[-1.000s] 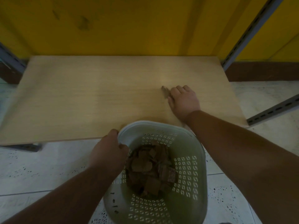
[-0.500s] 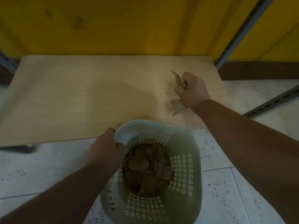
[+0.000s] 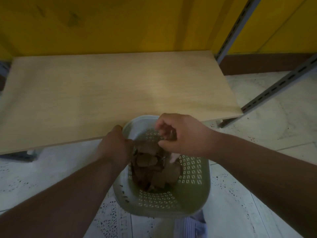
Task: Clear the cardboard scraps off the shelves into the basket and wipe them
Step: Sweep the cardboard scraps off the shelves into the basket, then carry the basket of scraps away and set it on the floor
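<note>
The left hand [image 3: 115, 146] grips the rim of the pale green perforated plastic basket [image 3: 192, 191]; the right hand [image 3: 180, 134], above it, clutches brown cardboard scraps [image 3: 171, 134] before the light wooden shelf [image 3: 103, 93].

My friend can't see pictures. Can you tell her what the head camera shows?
A person's right hand drops brown cardboard scraps into a pale green perforated plastic basket, whose rim the left hand grips. Behind lies a bare light wooden shelf board.
</note>
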